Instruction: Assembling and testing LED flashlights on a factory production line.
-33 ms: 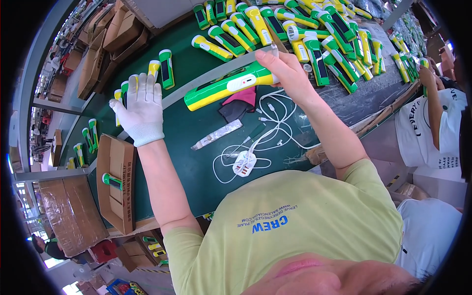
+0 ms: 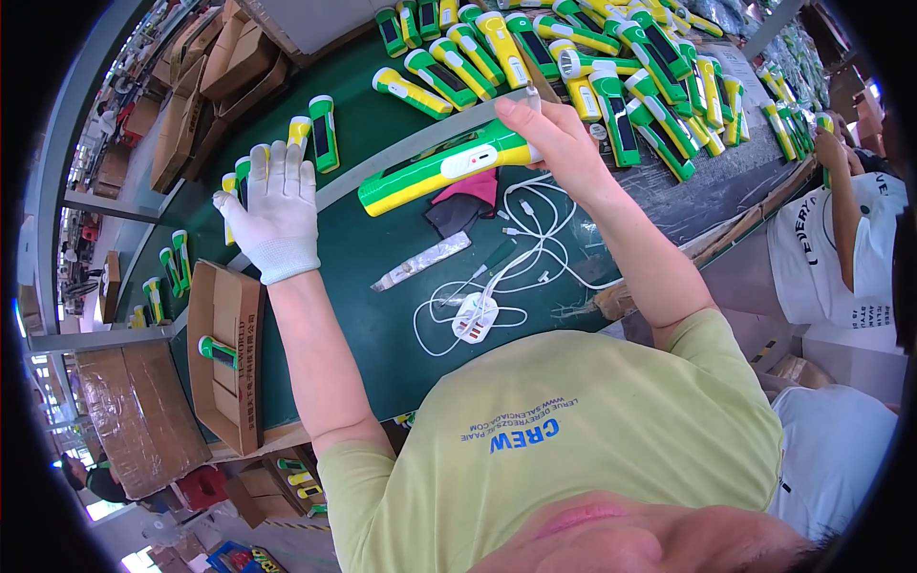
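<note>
A green and yellow flashlight (image 2: 439, 170) with a white switch panel is held by its head end in my bare right hand (image 2: 564, 143). The body of the flashlight points left, tilted slightly down, above the green table (image 2: 382, 320). My left hand (image 2: 277, 212) wears a white glove and is open, fingers stretched out, palm showing, with nothing in it. Behind its fingers stand a few more flashlights (image 2: 324, 134), partly hidden. Under the held flashlight lies a pink and black cloth (image 2: 465, 203). Part of the flashlight's head is covered by my right hand.
A white charging hub (image 2: 475, 318) with tangled white cables and a flat silvery strip (image 2: 420, 262) lie near me. Many flashlights (image 2: 659, 57) pile up at the back right. A cardboard box (image 2: 227, 358) holding a flashlight stands at left. Another person (image 2: 845, 239) works at far right.
</note>
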